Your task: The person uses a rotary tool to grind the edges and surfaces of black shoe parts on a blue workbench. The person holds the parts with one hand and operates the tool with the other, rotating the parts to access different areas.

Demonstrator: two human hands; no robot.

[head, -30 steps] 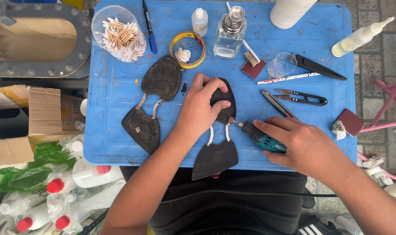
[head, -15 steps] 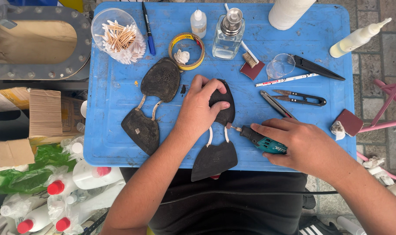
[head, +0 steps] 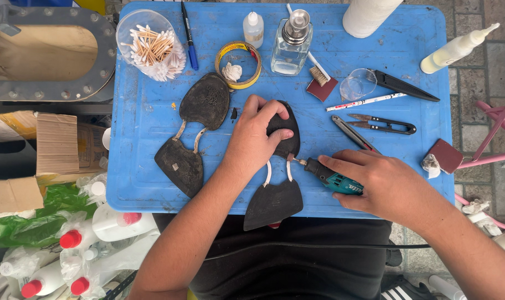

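Table: we work over a blue plastic table (head: 152, 122) that fills most of the view, with our dark lap just below its near edge.
Right-hand sole: a black shoe sole (head: 275, 194) lies at the near middle of the table, its heel part and front part joined by two thin pale strips; the front part hangs over the near edge.
Left-hand sole: a second black sole (head: 200, 111) of the same kind lies just to the left, apart from the first.
Left hand: our left hand (head: 255, 139) presses flat on the heel part of the sole at the middle, fingers curled over its top edge, thumb along its right side.
Right hand: our right hand (head: 383, 180) is wrapped shut around a teal and black rotary tool (head: 330, 176), whose thin tip touches the right edge of the sole just under the left thumb.
Cup: a clear cup of cotton swabs (head: 150, 47) stands at the far left corner.
Pump bottle: a clear glass pump bottle (head: 290, 47) stands at the far middle.
Tape: a yellow tape ring (head: 238, 64) lies beside the bottle, a white wad inside it.
Cutters: black thread snips (head: 383, 125) lie to the right, well apart from our hands.
Block: a dark red sanding block (head: 446, 155) sits near the right edge.
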